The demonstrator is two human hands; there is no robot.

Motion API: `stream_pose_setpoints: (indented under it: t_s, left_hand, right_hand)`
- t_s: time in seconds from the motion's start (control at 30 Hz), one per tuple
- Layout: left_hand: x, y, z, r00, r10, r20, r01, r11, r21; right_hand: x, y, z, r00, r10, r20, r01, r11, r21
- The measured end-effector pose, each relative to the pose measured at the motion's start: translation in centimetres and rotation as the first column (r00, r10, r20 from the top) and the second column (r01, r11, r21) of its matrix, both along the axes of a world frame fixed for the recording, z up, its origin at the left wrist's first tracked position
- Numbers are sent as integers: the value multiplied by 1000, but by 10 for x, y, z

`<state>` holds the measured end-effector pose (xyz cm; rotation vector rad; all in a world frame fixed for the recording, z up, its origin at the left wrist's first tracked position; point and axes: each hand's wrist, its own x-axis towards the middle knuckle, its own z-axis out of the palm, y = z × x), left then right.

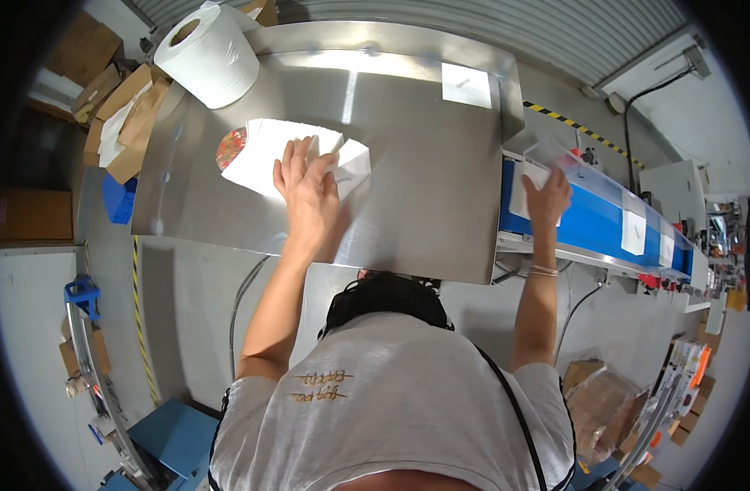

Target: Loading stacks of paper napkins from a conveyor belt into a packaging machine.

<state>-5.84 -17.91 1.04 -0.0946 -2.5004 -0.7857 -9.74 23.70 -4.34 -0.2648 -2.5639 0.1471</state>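
Note:
A fanned row of flat white packets (pixel 264 155) lies on the steel table (pixel 424 180), their edges overlapping. At its left end shows a rounded red patterned piece (pixel 231 149), partly covered by the white ones. My left hand (pixel 308 188) rests on the right part of the row, fingers stretched over the packets and apart. Over on the right, my right hand (pixel 548 199) is above the near end of a blue conveyor belt (pixel 588 233). Its fingers are spread and slightly blurred, beside a white packet (pixel 520 192) lying on the belt.
Further white packets (pixel 633 233) lie along the belt under a clear guard. A single white sheet (pixel 466 85) is at the table's far right corner, a large white roll (pixel 215 61) at its far left. Open cardboard boxes (pixel 130 123) stand left of the table. Raised steel walls edge the back.

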Motion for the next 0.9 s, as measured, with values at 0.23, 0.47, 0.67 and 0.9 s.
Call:
stream_pose_setpoints:
  t_s: [0.23, 0.47, 0.67, 0.9]
  left_hand:
    - [1, 0, 8, 995, -46, 89, 54, 994, -92]
    - [0, -7, 17, 999, 35, 25, -35, 999, 11]
    - [-3, -19, 6, 998, 27, 55, -27, 1000, -9]
    - [-8, -20, 0, 1000, 15, -21, -14, 1000, 16]
  right_hand:
    - [-32, -199, 31, 382, 920, -87, -700, 227, -677]
    - [-31, -208, 11, 438, 899, -13, -298, 131, -945]
    - [-2, -81, -10, 864, 498, 72, -51, 230, -972]
    - [-2, 1, 1, 933, -359, -6, 350, 904, 246]
